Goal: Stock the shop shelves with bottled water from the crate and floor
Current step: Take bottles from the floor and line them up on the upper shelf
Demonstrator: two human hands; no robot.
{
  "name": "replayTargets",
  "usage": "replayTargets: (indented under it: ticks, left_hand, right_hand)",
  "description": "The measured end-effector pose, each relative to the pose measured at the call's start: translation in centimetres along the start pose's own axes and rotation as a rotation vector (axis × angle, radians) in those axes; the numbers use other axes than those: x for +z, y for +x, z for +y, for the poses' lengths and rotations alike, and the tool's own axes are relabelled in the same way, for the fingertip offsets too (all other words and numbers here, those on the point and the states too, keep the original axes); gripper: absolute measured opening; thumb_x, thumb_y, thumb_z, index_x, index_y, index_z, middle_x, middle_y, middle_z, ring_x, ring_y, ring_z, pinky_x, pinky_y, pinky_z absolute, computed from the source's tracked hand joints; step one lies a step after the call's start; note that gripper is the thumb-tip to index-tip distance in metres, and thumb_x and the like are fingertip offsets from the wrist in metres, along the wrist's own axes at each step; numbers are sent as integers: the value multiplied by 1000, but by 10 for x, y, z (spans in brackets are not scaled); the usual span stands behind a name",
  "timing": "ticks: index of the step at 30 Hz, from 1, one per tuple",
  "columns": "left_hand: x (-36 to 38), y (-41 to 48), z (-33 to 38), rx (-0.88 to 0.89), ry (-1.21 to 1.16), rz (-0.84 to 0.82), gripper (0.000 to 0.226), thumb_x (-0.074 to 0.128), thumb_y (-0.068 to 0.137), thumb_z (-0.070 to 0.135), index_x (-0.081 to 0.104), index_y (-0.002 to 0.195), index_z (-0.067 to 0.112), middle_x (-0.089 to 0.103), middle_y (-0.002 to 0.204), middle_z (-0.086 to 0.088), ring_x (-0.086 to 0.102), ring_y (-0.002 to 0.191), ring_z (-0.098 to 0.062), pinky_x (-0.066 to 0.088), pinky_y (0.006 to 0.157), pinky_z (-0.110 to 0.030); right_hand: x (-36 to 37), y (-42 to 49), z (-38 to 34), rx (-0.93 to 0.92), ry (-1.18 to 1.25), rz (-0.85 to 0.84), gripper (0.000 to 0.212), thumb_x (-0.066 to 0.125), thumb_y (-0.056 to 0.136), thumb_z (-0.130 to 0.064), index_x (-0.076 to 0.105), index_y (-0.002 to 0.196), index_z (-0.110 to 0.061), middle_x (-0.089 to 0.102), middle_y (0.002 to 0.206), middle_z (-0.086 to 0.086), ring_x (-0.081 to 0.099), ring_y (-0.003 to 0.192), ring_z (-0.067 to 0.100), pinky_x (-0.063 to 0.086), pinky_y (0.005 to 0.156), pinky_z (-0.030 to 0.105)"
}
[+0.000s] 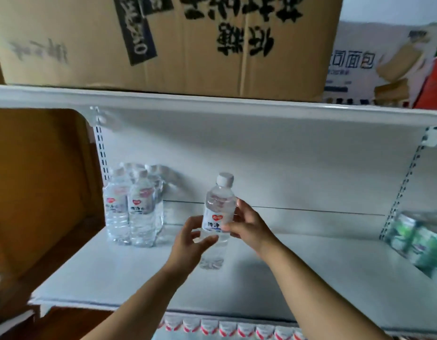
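Note:
A clear water bottle (218, 212) with a white cap and a red-and-white label stands upright in the middle of the white shelf (114, 273). My left hand (190, 241) grips its lower body from the left. My right hand (247, 224) holds it from the right at label height. A cluster of several matching water bottles (134, 207) stands at the shelf's back left corner, apart from the held bottle.
A large cardboard box (163, 42) and a bread carton (374, 65) sit on the shelf above. Green-labelled bottles in plastic wrap (418, 239) lie at the right end. A brown wooden panel (41, 180) borders the left. Capped bottles (237, 330) line the shelf below.

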State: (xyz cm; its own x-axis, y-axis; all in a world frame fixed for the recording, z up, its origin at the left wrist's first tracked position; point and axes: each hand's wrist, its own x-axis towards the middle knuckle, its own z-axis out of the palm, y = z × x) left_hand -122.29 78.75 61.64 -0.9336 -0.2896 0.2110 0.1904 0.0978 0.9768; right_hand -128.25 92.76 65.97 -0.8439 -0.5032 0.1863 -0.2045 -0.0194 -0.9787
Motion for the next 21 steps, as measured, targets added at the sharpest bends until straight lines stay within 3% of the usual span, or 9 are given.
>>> replayTargets:
  ticks: [3, 6, 8, 10, 11, 14, 18, 21]
  left_hand:
    - [-22, 23, -16, -22, -3, 69, 35, 72, 76, 9, 57, 105, 23, 68, 104, -2, 59, 104, -28, 51, 90, -40]
    - [-36, 38, -27, -32, 20, 120, 38, 65, 82, 0, 58, 113, 20, 68, 101, 4, 61, 92, 0, 50, 78, -13]
    - [-44, 50, -35, -41, 62, 164, 41, 68, 82, 6, 59, 119, 18, 68, 102, 5, 61, 88, 7, 50, 80, -12]
    - [-48, 59, -44, -45, 144, 235, 48, 72, 77, 23, 59, 123, 19, 66, 110, 1, 61, 103, -9, 49, 94, -31]
    - [-48, 64, -48, -48, 226, 280, 49, 72, 76, 26, 60, 123, 19, 62, 113, -1, 58, 107, -17, 45, 97, -31]
    - [-43, 74, -46, -67, 455, 415, 46, 65, 84, 15, 53, 129, 11, 51, 120, -9, 51, 113, -22, 31, 87, -13]
    - [-41, 91, -45, -133, 492, 509, 49, 58, 88, 13, 46, 136, 14, 50, 125, -12, 52, 115, -26, 36, 96, -26]
    - [-45, 99, -51, -172, 426, 558, 48, 48, 88, 4, 48, 135, 16, 57, 124, -12, 55, 113, -28, 41, 94, -33]
  right_hand:
    - [22, 34, 13, 21, -79, -41, 54, 69, 69, -8, 49, 108, -40, 65, 107, -5, 62, 98, 11, 50, 76, 28]
    - [34, 65, 29, 25, -85, -37, 51, 66, 78, 3, 48, 107, -35, 64, 103, -4, 62, 93, 11, 51, 74, 25]
    - [42, 85, 41, 22, -74, -23, 52, 65, 78, 6, 48, 111, -30, 65, 108, 3, 63, 99, 18, 53, 84, 34]
    - [50, 102, 53, 26, -64, -17, 59, 66, 77, 7, 45, 122, -25, 63, 115, 6, 61, 106, 22, 50, 95, 42]
    - [54, 110, 59, 33, -70, -16, 63, 66, 77, 8, 42, 125, -25, 62, 115, 5, 60, 107, 21, 49, 97, 44]
    - [62, 135, 72, 35, -97, 6, 65, 68, 75, 7, 42, 126, -24, 60, 118, 4, 58, 110, 20, 46, 99, 47]
    - [72, 160, 81, 18, -88, -9, 61, 67, 74, 9, 43, 116, -29, 60, 118, 8, 59, 110, 24, 46, 99, 48]
    - [78, 171, 83, 9, -100, 1, 67, 69, 74, 8, 42, 129, -19, 57, 121, 7, 56, 114, 22, 43, 103, 43]
